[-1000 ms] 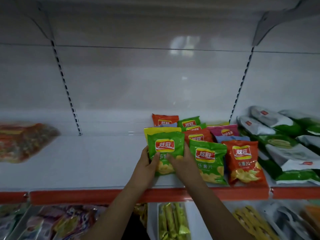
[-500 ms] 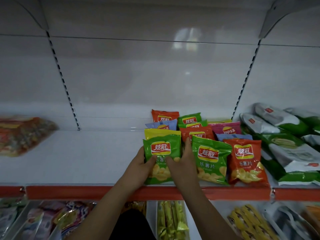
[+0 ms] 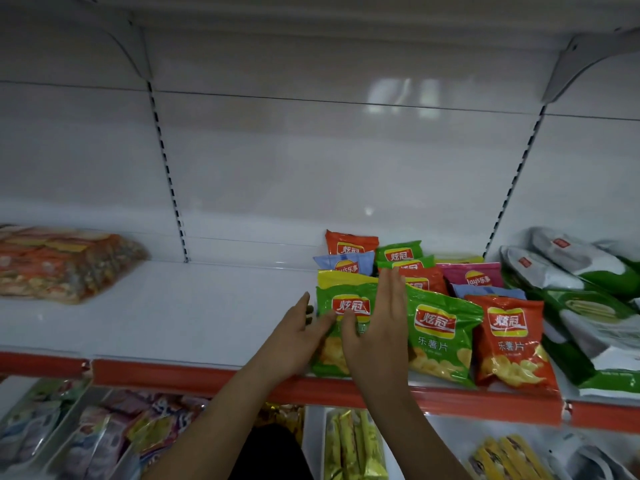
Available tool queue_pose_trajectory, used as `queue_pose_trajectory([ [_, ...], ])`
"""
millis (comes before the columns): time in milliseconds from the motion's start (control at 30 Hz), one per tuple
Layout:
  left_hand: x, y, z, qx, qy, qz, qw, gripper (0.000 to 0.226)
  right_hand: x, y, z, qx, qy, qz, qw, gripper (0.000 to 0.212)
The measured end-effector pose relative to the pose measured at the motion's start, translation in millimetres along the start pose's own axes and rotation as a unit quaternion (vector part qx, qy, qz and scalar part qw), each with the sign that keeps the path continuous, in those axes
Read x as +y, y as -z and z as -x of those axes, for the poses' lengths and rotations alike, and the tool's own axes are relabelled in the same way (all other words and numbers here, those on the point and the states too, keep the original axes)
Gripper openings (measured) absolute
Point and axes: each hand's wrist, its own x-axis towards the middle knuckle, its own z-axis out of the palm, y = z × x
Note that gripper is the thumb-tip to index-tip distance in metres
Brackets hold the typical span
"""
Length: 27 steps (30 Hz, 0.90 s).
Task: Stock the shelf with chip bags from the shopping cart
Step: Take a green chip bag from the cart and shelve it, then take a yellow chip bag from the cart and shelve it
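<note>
A green chip bag [image 3: 341,308] lies at the front of the white shelf [image 3: 194,317], leftmost in a cluster of small chip bags. My left hand [image 3: 296,337] rests against its left edge with fingers spread. My right hand [image 3: 379,330] hovers flat over its right side, fingers straight and apart. Neither hand grips the bag. Beside it lie a second green bag [image 3: 440,337] and an orange bag [image 3: 509,341]. Behind them sit yellow, blue, orange, green and pink bags. The shopping cart is out of view.
A large orange snack pack [image 3: 65,263] lies at the shelf's left. White and green pouches [image 3: 575,289] fill the right bay. The red shelf edge [image 3: 173,375] runs along the front. The lower shelf holds yellow packs [image 3: 353,445] and colourful packets [image 3: 104,434].
Both hands have let go of the green bag and opened. The right hand has lifted above it. The bag now rests on the shelf front.
</note>
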Motion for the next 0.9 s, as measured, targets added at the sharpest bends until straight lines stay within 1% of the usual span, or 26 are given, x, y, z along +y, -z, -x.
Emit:
queue_pose_trajectory([
  [33, 1.3, 6.3, 2.3, 0.024, 0.01, -0.01, 1.0, 0.066, -4.1, 0.6, 0.2, 0.009, 0.018, 0.002, 1.0, 0.078],
  [67, 1.6, 13.1, 4.8, 0.047, 0.011, -0.019, 0.999, 0.07, -9.6, 0.4, 0.3, 0.015, 0.039, 0.001, 0.999, 0.076],
  [167, 2.5, 37.0, 17.2, 0.109, -0.02, -0.024, 0.994, 0.066, -33.2, -6.7, 0.3, 0.006, 0.079, -0.03, 0.996, 0.073],
  [233, 3.4, 56.5, 29.5, 0.149, -0.047, -0.02, 0.987, 0.064, -54.3, -15.0, -0.6, -0.024, 0.09, -0.058, 0.994, 0.074],
  [333, 1.7, 92.0, 56.1, 0.221, -0.075, -0.026, 0.972, 0.062, -91.9, -31.2, 4.0, -0.074, 0.137, -0.104, 0.982, 0.072],
  [433, -4.0, 132.4, 94.9, 0.298, -0.079, -0.051, 0.95, 0.061, -137.2, -50.1, 18.9, -0.112, 0.18, -0.169, 0.962, 0.07],
  [500, -11.5, 161.2, 129.1, 0.355, -0.067, -0.076, 0.929, 0.06, -171.4, -65.8, 37.1, -0.153, 0.208, -0.21, 0.943, 0.071],
  [633, -25.5, 215.3, 217.1, 0.465, -0.011, -0.123, 0.877, 0.062, -247.1, -93.4, 88.4, -0.255, 0.286, -0.284, 0.879, 0.07],
  [733, -37.7, 246.0, 301.6, 0.552, 0.033, -0.148, 0.82, 0.064, -308.0, -102.4, 141.5, -0.325, 0.345, -0.32, 0.82, 0.065],
  [833, -44.5, 254.5, 394.8, 0.632, 0.091, -0.158, 0.753, 0.061, -364.0, -96.6, 204.5, -0.397, 0.406, -0.345, 0.747, 0.065],
  [900, -45.8, 248.4, 456.3, 0.68, 0.123, -0.167, 0.703, 0.061, -395.5, -84.2, 250.0, -0.443, 0.444, -0.368, 0.687, 0.065],
])
